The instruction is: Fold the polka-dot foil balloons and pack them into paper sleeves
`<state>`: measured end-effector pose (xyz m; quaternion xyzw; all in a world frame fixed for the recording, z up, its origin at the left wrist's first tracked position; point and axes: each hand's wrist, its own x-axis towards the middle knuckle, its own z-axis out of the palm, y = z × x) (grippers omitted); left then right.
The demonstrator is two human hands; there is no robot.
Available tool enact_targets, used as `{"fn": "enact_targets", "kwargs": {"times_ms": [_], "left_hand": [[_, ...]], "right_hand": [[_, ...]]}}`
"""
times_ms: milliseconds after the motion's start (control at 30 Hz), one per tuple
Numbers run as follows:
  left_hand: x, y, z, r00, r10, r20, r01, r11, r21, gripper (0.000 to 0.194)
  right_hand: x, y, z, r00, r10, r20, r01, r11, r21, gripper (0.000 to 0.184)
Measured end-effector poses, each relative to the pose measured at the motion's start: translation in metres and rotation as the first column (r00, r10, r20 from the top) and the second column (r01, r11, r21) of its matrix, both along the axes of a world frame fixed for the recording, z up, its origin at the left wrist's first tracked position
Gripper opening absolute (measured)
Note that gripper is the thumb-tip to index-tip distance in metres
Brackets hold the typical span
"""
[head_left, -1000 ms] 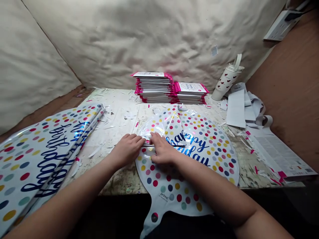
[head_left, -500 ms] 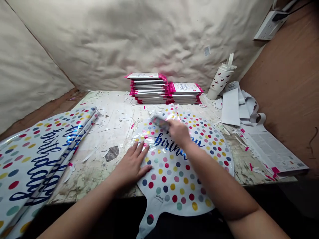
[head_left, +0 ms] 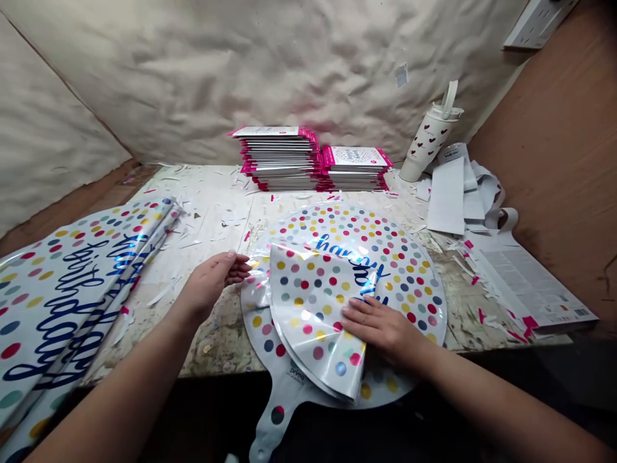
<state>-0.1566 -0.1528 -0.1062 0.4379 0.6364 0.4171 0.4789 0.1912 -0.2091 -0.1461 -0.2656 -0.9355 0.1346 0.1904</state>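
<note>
A flat round foil balloon (head_left: 385, 251), white with coloured dots and blue "happy birthday" lettering, lies on the worktable (head_left: 216, 212) in front of me. Its left part is folded over toward the middle, forming a dotted flap (head_left: 313, 302). My right hand (head_left: 380, 326) rests flat on the flap's right edge, fingers stretched out. My left hand (head_left: 212, 280) hovers at the balloon's left edge with fingers loosely curled, the fingertips close to the crinkled foil, and nothing is held in it. The balloon's neck (head_left: 272, 418) hangs over the table's near edge.
Folded dotted balloons (head_left: 62, 289) lie piled at the left. Two stacks of pink-edged cards (head_left: 308, 161) stand at the back. A heart-patterned tumbler (head_left: 431, 135), white paper strips (head_left: 450, 193) and a printed sheet (head_left: 530, 289) are at the right. Paper scraps litter the table.
My right hand pulled the balloon's left part over and down, then laid it flat as a flap. My left hand lifted off the foil and drew back to the left edge.
</note>
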Motion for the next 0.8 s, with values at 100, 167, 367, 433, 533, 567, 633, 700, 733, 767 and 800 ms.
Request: {"fn": "enact_targets", "kwargs": {"times_ms": [100,167,367,433,533,567,633,700,733,767,800], "left_hand": [[0.008,0.015,-0.001,0.999,0.039,0.013,-0.038,0.999,-0.039,0.038],[0.016,0.028,0.002,0.999,0.038,0.017,-0.036,0.995,-0.095,0.038],[0.045,0.047,0.008,0.872,-0.177,0.457,0.390,0.814,-0.430,0.054],[0.056,0.048,0.004,0.859,-0.146,0.490,0.381,0.821,-0.424,0.037],[0.062,0.054,-0.003,0.900,-0.131,0.416,0.324,0.839,-0.436,0.017],[0.059,0.058,-0.003,0.913,-0.130,0.386,0.301,0.855,-0.423,0.018],[0.045,0.067,-0.001,0.949,-0.096,0.301,0.202,0.918,-0.342,0.028],[0.032,0.073,0.003,0.984,-0.007,0.180,0.042,0.980,-0.193,0.042],[0.029,0.073,0.005,0.990,0.053,0.131,-0.038,0.993,-0.115,0.047],[0.030,0.071,0.006,0.994,0.081,0.074,-0.079,0.996,-0.027,0.049],[0.036,0.067,0.005,0.999,0.046,-0.006,-0.045,0.996,0.077,0.048]], "right_hand": [[0.010,-0.002,-0.017,0.998,0.021,0.059,-0.015,0.995,-0.100,0.041],[0.013,0.000,-0.020,0.998,0.037,0.060,-0.029,0.992,-0.126,0.043],[0.012,0.002,-0.022,0.998,0.039,0.053,-0.034,0.994,-0.100,0.042],[0.012,0.001,-0.024,0.998,0.046,0.036,-0.043,0.996,-0.075,0.041],[0.012,0.002,-0.025,0.998,0.063,0.015,-0.062,0.996,-0.060,0.042],[0.013,0.002,-0.025,0.998,0.065,0.011,-0.065,0.996,-0.062,0.042],[0.014,0.003,-0.026,0.997,0.073,0.011,-0.072,0.995,-0.071,0.043],[0.015,0.004,-0.025,0.997,0.083,0.011,-0.081,0.993,-0.084,0.044],[0.016,0.005,-0.025,0.996,0.088,0.011,-0.087,0.992,-0.090,0.044],[0.016,0.006,-0.025,0.995,0.095,0.011,-0.094,0.991,-0.096,0.044],[0.016,0.007,-0.024,0.995,0.102,0.012,-0.100,0.990,-0.101,0.043]]}}
